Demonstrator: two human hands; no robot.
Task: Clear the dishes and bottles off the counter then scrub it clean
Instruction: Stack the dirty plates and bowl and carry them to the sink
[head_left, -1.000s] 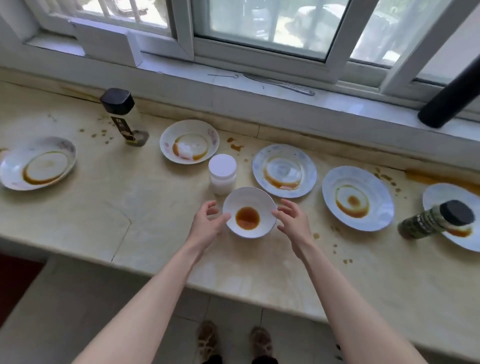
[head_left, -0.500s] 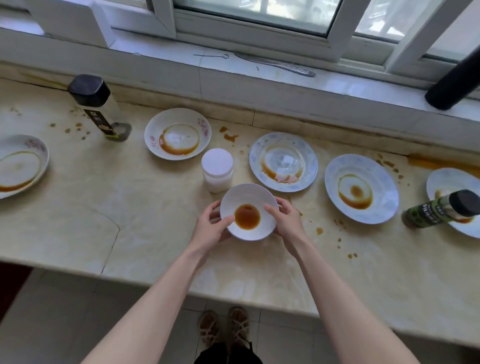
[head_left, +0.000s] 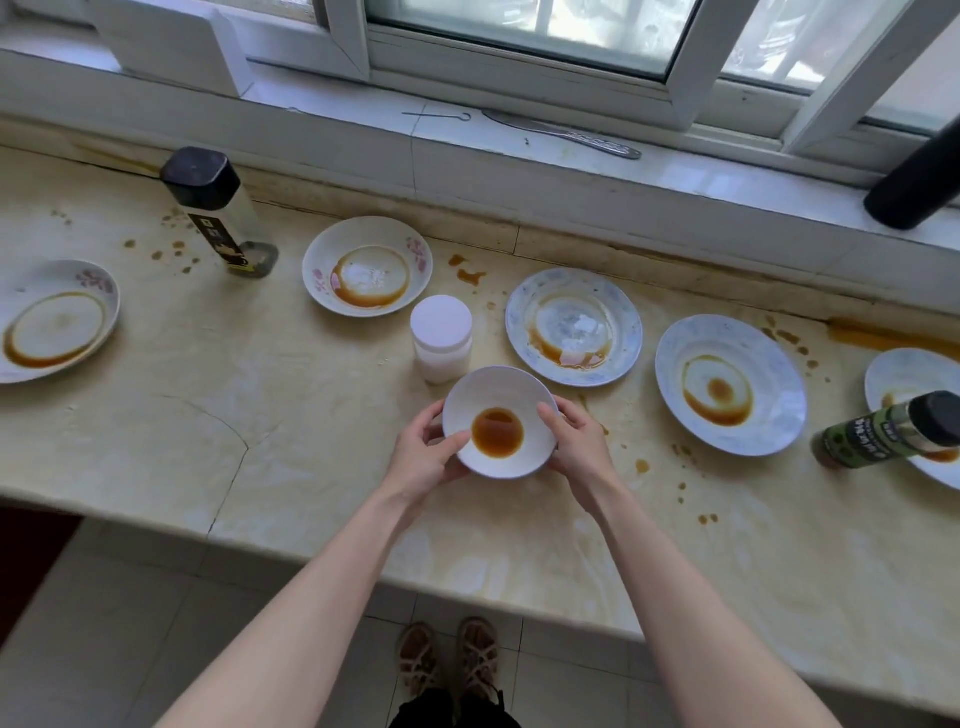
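Both hands clamp the small white bowl (head_left: 500, 422) of brown sauce: left hand (head_left: 423, 456) and right hand (head_left: 576, 441) curled on opposite rims, above the counter (head_left: 311, 415).

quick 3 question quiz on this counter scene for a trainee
1. True or false: the left hand and right hand both hold the small white bowl.
2. What stands just behind that bowl? A) white-lidded jar B) green bottle C) sponge
3. How many sauce-stained plates sit on the counter?
Key: 1 true; 2 A; 3 five.
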